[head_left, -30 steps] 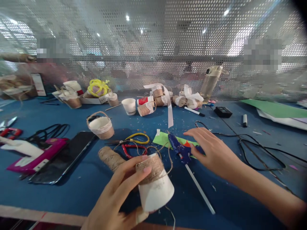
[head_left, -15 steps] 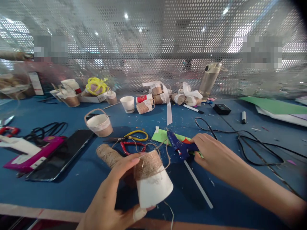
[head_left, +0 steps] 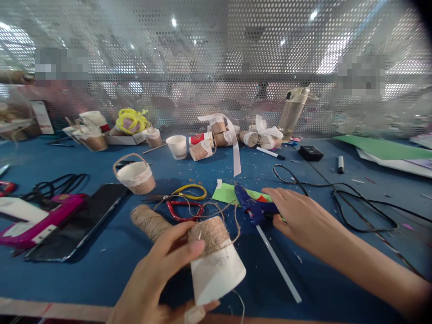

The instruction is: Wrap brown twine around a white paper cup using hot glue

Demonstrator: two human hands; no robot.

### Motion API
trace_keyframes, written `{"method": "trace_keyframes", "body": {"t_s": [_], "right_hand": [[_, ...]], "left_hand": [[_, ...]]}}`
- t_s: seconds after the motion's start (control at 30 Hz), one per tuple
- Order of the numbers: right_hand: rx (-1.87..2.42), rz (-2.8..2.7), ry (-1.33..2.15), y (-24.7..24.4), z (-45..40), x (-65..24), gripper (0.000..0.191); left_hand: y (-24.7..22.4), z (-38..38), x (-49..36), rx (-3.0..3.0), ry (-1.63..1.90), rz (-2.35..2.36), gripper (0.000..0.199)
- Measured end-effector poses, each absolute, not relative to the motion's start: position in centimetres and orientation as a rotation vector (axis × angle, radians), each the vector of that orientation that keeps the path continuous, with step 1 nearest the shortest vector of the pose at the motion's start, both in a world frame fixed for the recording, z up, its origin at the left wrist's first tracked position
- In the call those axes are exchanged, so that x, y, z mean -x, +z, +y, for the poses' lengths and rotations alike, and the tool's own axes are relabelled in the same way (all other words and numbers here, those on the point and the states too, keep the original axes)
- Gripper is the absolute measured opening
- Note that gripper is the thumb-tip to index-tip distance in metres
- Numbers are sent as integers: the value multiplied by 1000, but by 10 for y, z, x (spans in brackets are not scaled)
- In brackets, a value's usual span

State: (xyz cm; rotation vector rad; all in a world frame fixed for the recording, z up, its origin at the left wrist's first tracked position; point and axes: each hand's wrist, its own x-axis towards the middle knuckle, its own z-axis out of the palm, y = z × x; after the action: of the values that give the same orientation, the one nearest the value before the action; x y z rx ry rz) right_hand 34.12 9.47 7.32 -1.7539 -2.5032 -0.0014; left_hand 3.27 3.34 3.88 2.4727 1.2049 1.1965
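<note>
My left hand [head_left: 168,274] grips a white paper cup [head_left: 219,270], tilted, with its narrower end wound in brown twine [head_left: 209,234]. A loose strand loops off the cup's right side. On the table, my right hand [head_left: 290,209] has its fingers closed round the handle of a blue hot glue gun [head_left: 253,207]. A white glue stick [head_left: 278,263] juts from the gun's back, and a light green paper strip [head_left: 224,193] lies under its front. Behind the cup are a roll of twine [head_left: 150,221] and scissors [head_left: 184,210] with red and yellow handles.
Left of my hands lie a phone [head_left: 84,220] and a magenta power strip [head_left: 43,222]. A twine-handled cup basket [head_left: 137,177] stands behind them. Farther back are a white cup [head_left: 177,147] and a bottle [head_left: 293,112]. Black cable [head_left: 364,225] coils at right.
The cup has tipped slightly and sits a little lower, and fingers of my left hand have shifted over the twine. My right hand stays at the glue gun. The view has shifted slightly.
</note>
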Motion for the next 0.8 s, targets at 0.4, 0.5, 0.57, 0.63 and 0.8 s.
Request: {"method": "trace_keyframes", "body": {"t_s": [0.4, 0.5, 0.57, 0.63, 0.8], "right_hand": [[1841, -2446, 19, 83, 93, -337, 31], [1890, -2429, -2, 86, 93, -337, 33], [1904, -2415, -41, 86, 93, -336, 35], [1880, -2399, -78, 84, 93, -336, 34], [1719, -2335, -120, 79, 90, -338, 30]], "left_hand": [[39, 27, -35, -2467, 1119, 1404, 66], [35, 27, -35, -2400, 1168, 1390, 68], [32, 25, -33, -2372, 1197, 1377, 67], [29, 25, -31, -2367, 1209, 1354, 65], [30, 25, -28, -2414, 1165, 1330, 59]]}}
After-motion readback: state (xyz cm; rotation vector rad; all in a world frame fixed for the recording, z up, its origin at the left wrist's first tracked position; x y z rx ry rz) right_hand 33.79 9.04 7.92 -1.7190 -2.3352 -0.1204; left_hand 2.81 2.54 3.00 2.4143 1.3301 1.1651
